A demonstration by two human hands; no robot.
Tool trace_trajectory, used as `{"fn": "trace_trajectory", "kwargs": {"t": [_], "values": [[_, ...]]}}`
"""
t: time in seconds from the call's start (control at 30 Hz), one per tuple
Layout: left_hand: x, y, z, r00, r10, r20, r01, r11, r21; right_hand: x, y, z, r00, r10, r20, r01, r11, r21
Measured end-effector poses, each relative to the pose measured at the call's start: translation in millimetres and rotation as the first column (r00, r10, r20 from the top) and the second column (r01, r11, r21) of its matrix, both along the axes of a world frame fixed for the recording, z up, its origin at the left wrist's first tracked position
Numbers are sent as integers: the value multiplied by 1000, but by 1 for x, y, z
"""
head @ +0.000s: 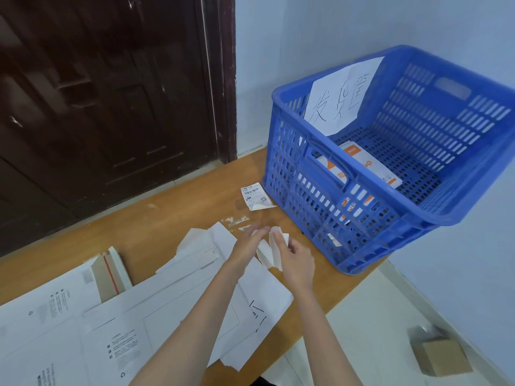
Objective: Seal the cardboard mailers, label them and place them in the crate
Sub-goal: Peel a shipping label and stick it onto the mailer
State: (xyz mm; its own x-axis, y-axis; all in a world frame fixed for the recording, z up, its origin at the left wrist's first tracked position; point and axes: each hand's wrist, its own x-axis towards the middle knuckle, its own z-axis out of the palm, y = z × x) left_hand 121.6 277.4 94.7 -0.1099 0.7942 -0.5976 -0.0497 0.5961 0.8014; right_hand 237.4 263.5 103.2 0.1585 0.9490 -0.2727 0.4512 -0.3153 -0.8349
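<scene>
A blue slotted crate (362,215) stands at the table's right end, with an orange-and-white mailer (370,165) lying flat inside it. White cardboard mailers (133,327) lie spread over the near table. My right hand (295,257) pinches a curled white paper strip (271,250) just left of the crate. My left hand (248,243) reaches in beside it with straight fingers touching the strip's upper end. A printed shipping label (254,196) lies on the wood by the crate's left corner.
A handwritten paper sign (340,98) hangs on the crate's back rim. An open mailer flap with a red strip (110,274) stands at the left. Paper scraps (235,220) dot the wooden table (167,207). A brown box (443,355) sits on the floor at right; a dark door (111,93) is behind.
</scene>
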Motion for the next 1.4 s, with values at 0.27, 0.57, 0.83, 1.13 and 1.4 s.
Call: {"fn": "trace_trajectory", "kwargs": {"t": [0.27,0.57,0.83,1.13,1.4], "values": [[-12,-7,0,993,108,41,-106,993,-60,-11,-13,-2,973,162,163,-178,980,90],[-74,-54,-10,915,389,104,-376,918,-128,-63,-41,-13,834,544,95,-550,833,57],[-145,-140,-37,678,735,-20,-730,670,-138,-137,-83,-22,471,863,182,-882,466,70],[-162,-199,-52,497,837,-230,-862,507,-20,-169,-97,-15,295,901,-316,-919,178,-352],[-168,-209,-54,499,822,-274,-852,523,21,-161,-84,-19,145,668,-730,-956,-96,-278]]}}
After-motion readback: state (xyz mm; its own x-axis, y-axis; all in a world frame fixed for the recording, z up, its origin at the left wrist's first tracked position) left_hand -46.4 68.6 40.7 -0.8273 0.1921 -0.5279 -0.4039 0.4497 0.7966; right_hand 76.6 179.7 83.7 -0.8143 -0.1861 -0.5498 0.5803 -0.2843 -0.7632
